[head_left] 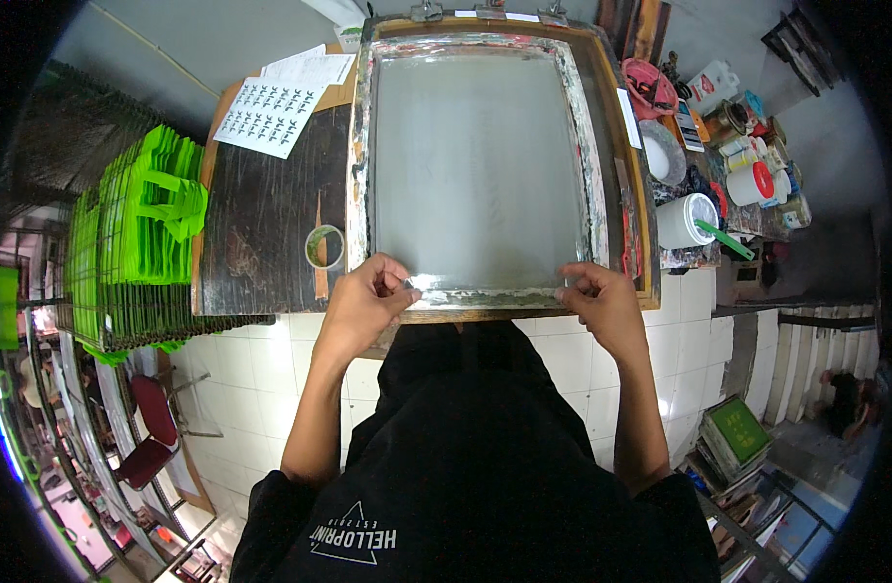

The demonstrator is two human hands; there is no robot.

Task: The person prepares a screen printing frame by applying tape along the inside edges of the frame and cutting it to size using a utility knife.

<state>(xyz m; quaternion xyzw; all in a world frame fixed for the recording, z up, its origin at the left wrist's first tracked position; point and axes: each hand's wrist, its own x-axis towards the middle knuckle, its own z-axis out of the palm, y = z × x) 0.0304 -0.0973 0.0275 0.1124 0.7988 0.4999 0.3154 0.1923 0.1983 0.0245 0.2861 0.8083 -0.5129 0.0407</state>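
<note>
A screen-printing frame (587,185) with paint-stained edges and grey mesh (475,165) lies in front of me. At its near left corner my left hand (363,296) pinches with thumb and index finger. My right hand (601,303) does likewise at the near right corner. Between them, along the near edge, runs a thin, shiny see-through strip (431,282) that looks like clear tape; it is hard to make out against the mesh. Left of the frame, near my left hand, a small cup (324,247) with green residue stands on a wooden stick (320,284).
The dark wooden table (271,214) carries printed sheets (271,117). Bright green bags (159,209) hang on a wire rack at left. At right stand a white tub (684,222) with a green spatula (725,239), a pink basket (650,87) and several paint pots (750,183).
</note>
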